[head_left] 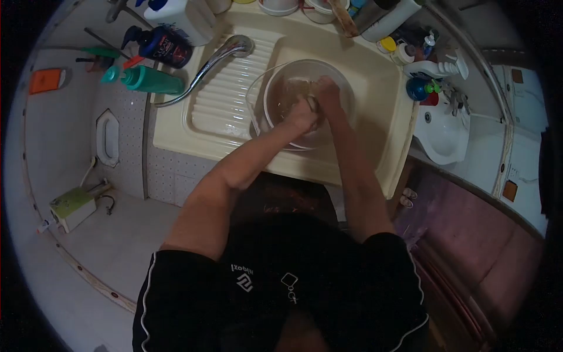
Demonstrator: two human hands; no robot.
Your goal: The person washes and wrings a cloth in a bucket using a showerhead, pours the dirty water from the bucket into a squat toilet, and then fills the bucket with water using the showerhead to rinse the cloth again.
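Both hands are down in a pale round bucket (266,101) of murky water, which stands in the cream sink basin (375,117). My left hand (302,115) is closed, with its fingers curled near the middle of the bucket. My right hand (327,92) is closed too, just beyond it and slightly to the right. A small dark-edged thing (312,104) shows between the hands; its kind is too small and dim to tell. The fingertips of both hands are largely hidden.
A ribbed washboard (226,88) is moulded into the sink's left side, with a chrome shower head (239,45) lying over it. Pump bottles (155,80) line the left edge. Tubs and bottles crowd the back. A spray bottle (437,67) and a white washbasin (446,138) are at right.
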